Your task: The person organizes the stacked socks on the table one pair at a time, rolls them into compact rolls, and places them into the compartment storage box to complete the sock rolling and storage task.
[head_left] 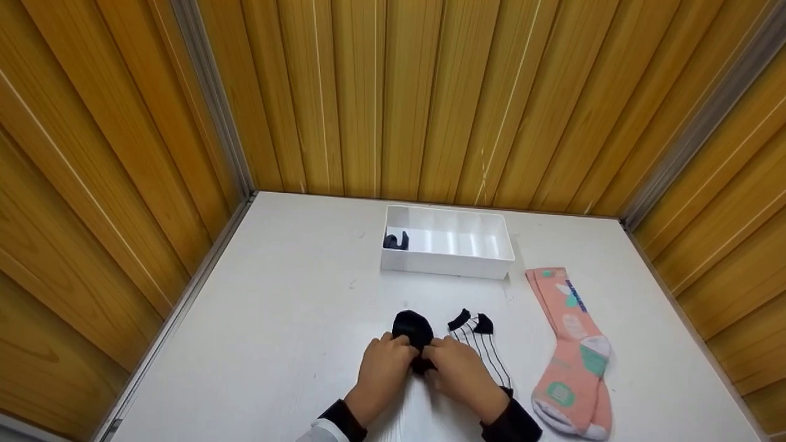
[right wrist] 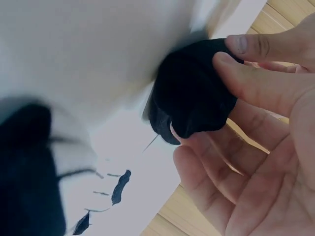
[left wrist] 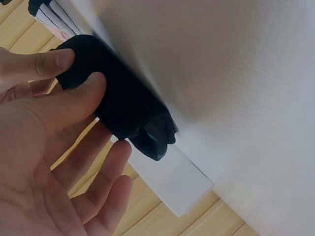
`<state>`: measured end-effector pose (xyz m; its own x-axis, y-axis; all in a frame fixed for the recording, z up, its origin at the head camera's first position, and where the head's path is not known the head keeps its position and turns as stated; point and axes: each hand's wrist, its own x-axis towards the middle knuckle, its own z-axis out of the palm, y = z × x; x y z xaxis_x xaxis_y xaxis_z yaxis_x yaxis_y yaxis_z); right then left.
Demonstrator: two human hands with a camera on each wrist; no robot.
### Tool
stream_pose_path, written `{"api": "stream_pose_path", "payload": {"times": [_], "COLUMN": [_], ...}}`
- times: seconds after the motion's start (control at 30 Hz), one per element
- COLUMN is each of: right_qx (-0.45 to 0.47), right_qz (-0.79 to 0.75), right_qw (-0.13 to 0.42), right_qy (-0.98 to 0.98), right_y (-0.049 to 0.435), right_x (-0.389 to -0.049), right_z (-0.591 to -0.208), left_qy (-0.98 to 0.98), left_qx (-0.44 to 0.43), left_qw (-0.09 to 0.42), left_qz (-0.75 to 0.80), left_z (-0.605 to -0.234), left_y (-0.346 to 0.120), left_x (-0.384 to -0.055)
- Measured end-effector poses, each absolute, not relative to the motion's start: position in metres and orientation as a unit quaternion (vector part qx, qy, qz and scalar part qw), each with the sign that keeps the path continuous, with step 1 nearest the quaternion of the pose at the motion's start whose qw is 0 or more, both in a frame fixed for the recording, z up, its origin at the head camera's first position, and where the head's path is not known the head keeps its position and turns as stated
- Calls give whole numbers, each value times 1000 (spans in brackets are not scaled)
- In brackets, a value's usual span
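A black sock [head_left: 411, 326], folded into a short bundle, lies on the white table between my two hands. My left hand [head_left: 382, 369] pinches its near left side; in the left wrist view the thumb presses on top of the black fabric and the other fingers are spread below. From the other side my right hand [head_left: 459, 371] pinches the same sock, thumb on top and fingertips tucked under its edge in the right wrist view. Just right of it lie white socks with black stripes [head_left: 485, 350], partly covered by my right hand.
A white divided box [head_left: 448, 264] stands at the back, with a dark folded sock [head_left: 396, 241] in its left compartment. Pink patterned socks [head_left: 571, 356] lie on the right of the table [head_left: 276, 307]. Wood-look walls [head_left: 430, 92] enclose the back and sides.
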<state>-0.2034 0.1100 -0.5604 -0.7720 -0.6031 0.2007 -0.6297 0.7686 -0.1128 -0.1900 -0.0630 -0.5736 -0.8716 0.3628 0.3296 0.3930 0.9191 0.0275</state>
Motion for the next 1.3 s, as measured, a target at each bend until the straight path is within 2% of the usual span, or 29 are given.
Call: {"api": "stream_pose_path", "payload": {"times": [0.17,0.63,1.0,1.3], "right_qx": [340,339,348,290], "right_qz": [69,85,92,111], "right_qw": [86,56,150,117], "right_qy": [-934,-935,-921,-943], "right_y": [113,117,114,109], "right_x": [-205,-202,-198,-201], "right_z": [-566,-568,-567,-572], "left_qy": [-969,-967,-968,-967], "left_qx": [-186,-183,-180,-197], "left_qw": [154,141,106,108], "left_qz": [-60,-109,-141,-118], "left_z": [-574,-569,-571,-576], "left_y": [-65,-68,-68,-68], "left_x": [-192,-193,-197,-196]}}
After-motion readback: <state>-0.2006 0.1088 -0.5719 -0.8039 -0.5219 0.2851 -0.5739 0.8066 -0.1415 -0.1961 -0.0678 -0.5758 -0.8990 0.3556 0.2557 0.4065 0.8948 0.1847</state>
